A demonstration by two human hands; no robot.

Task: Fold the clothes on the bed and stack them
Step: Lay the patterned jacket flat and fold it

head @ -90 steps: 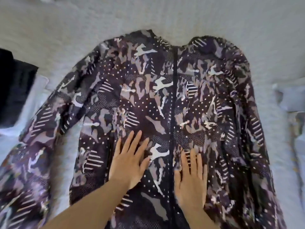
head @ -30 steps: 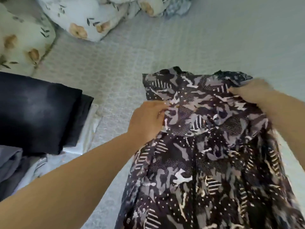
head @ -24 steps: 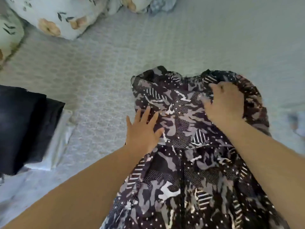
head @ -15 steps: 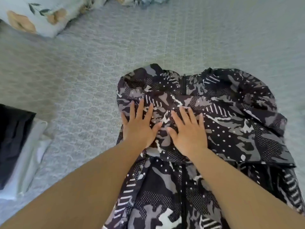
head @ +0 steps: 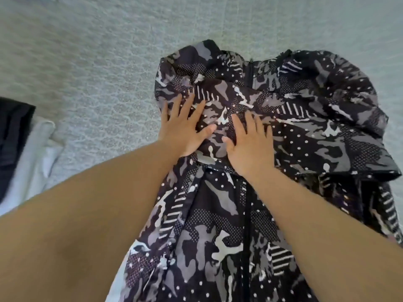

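Note:
A dark camouflage-patterned jacket (head: pixel 305 131) with white dots and stripes lies on the pale quilted bed (head: pixel 98 73), its zip running down the middle. Its sleeves are folded across the chest near the collar. My left hand (head: pixel 184 127) lies flat with spread fingers on the folded sleeve at the jacket's left edge. My right hand (head: pixel 248 144) presses flat on the same fold just to the right of it. Neither hand grips any cloth.
At the left edge lies a stack of folded clothes, a black piece (head: pixel 13 131) on top of a white one (head: pixel 37 158). Bare quilted bedcover stretches beyond the jacket's collar and to its left.
Earlier the jacket lay spread with its sleeves out. Both hands then gripped the sleeves and folded them across the chest. Both hands now press flat on the fold, barely moved in the last half second.

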